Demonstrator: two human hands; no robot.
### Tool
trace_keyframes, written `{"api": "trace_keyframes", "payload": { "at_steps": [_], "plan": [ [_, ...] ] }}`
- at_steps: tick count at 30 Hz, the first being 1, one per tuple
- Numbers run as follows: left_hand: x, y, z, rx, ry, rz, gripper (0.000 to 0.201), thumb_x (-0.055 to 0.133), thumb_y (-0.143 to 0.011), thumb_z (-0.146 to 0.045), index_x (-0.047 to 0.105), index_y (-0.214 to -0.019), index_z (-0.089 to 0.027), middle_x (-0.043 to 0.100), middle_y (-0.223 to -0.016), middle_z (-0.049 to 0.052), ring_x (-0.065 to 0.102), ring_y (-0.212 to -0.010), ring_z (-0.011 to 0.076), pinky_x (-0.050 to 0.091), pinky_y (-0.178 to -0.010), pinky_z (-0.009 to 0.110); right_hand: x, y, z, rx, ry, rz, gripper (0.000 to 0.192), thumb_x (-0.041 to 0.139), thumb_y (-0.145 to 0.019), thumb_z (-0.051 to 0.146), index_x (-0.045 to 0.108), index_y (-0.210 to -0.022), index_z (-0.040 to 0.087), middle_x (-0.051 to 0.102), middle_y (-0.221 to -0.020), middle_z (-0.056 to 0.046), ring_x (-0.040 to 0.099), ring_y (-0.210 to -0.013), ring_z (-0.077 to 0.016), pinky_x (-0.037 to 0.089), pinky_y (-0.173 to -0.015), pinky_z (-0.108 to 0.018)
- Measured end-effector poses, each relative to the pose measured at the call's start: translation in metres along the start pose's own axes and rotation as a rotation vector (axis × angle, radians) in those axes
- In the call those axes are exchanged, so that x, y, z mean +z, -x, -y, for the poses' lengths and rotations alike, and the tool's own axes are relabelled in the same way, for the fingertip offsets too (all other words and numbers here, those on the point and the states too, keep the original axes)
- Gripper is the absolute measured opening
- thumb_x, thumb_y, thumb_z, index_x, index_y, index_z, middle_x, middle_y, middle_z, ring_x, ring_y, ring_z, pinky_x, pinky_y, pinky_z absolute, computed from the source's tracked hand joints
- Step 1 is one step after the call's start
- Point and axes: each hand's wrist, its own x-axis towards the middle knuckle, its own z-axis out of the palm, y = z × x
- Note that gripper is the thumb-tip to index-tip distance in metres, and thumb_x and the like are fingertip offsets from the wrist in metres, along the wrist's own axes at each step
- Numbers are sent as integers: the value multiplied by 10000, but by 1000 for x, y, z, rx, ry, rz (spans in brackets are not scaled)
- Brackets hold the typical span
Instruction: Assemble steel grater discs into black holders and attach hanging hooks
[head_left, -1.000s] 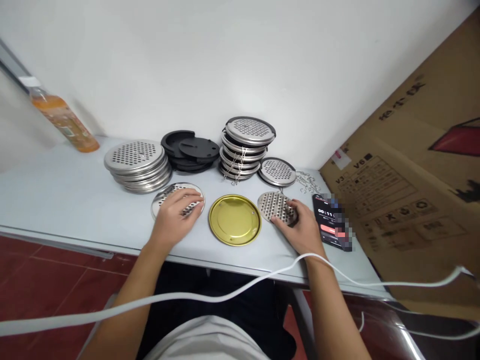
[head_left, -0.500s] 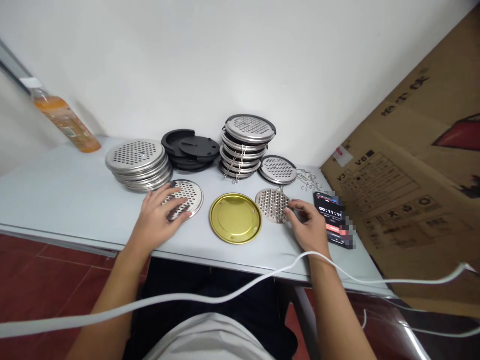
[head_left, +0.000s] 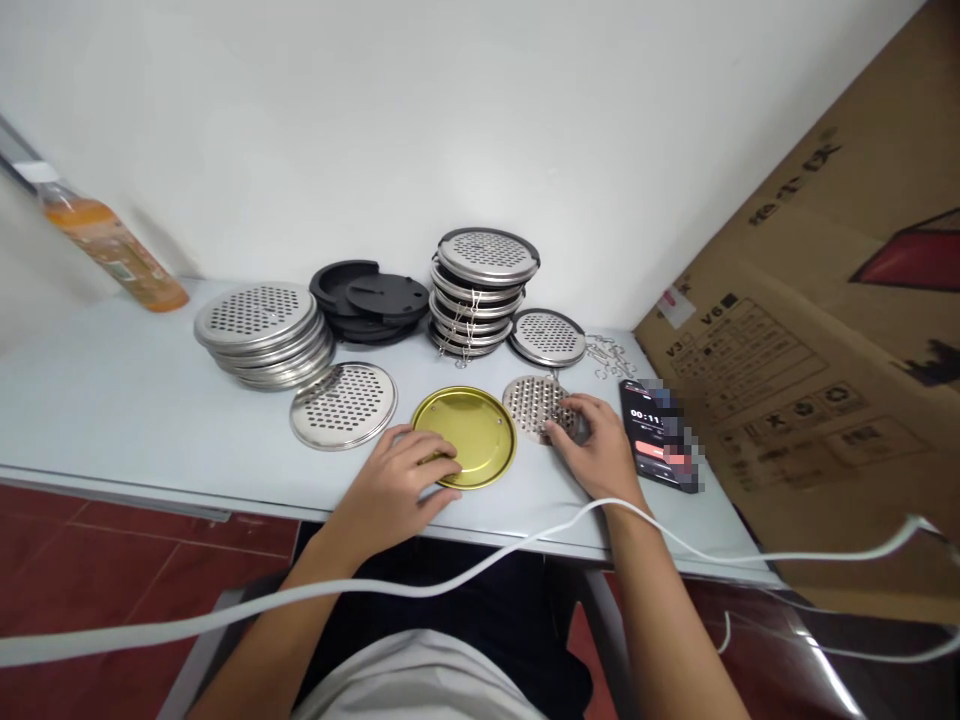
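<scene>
Head view: a person seated at a pale table (head_left: 112, 400) works among round metal parts. Finished-looking pieces, perforated steel set in black rims, form a stack (head_left: 484, 290) at 12 o'clock from the gold disc (head_left: 469, 432), with one more rimmed piece (head_left: 547, 337) lying just beside the stack at its 4 o'clock. By that count several units appear assembled, while a tall pile of bare perforated lids (head_left: 262, 330) at 10 o'clock and a heap of black rims (head_left: 371, 300) at 11 o'clock look like stock not yet used; the unit in hand seems only at its start.

The left hand (head_left: 401, 490) lies at the gold disc's 7 o'clock edge, fingers loosely spread and curled, tips touching the rim; whether it grips or merely rests cannot be told. A loose perforated lid (head_left: 343, 404) sits untouched at the disc's 9 o'clock. The right hand (head_left: 592, 450) presses bent fingers on the small perforated disc (head_left: 532, 403) at the gold disc's 3 o'clock, not closed around it. A phone (head_left: 652, 435) lies just beyond, wire clips (head_left: 609, 355) behind it.
</scene>
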Motion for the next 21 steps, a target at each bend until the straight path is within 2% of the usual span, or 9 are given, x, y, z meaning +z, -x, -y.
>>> {"api": "trace_keyframes", "payload": {
  "at_steps": [6, 11, 13, 17, 21],
  "plan": [
    [2, -1, -9, -60, -18, 8, 154, 649, -936, -310, 703, -1063, -240, 683, -1175, 37, 593, -1138, 226, 320, -1094, 470, 1, -1, -1, 35, -24, 2, 346, 680, -823, 419, 685, -1077, 184, 666, -1144, -144, 625, -1100, -303, 465, -1025, -511],
    [2, -4, -15, -67, -36, 14, 113, 611, -952, -231, 721, -974, -241, 705, -1101, 16, 612, -1055, 207, 339, -1070, 468, 1, -1, -2, 29, -43, -10, 347, 693, -812, 419, 685, -1068, 185, 669, -1135, -136, 629, -1088, -296, 472, -1018, -500],
    [1, -6, -18, -61, -40, 25, 112, 609, -942, -192, 715, -943, -228, 712, -1064, 15, 624, -1026, 205, 358, -1056, 465, 0, -1, -3, 24, -47, -15, 344, 692, -816, 407, 679, -1079, 187, 672, -1126, -129, 629, -1084, -291, 475, -1011, -495],
    [0, -8, -19, -64, -42, 25, 150, 655, -907, -178, 691, -1051, -199, 703, -1070, 51, 619, -1034, 233, 427, -1010, 454, 0, -2, -3, 34, -64, -13, 343, 694, -821, 399, 663, -1093, 192, 676, -1108, -115, 633, -1051, -282, 490, -975, -484],
    [2, -9, -18, -52, -26, 26, 101, 637, -921, -168, 701, -996, -191, 691, -1062, 67, 618, -1028, 238, 474, -964, 440, 0, -3, -2, 34, -62, -7, 334, 687, -822, 400, 665, -1081, 189, 679, -1100, -121, 633, -1037, -285, 497, -956, -483]
  ]
}}
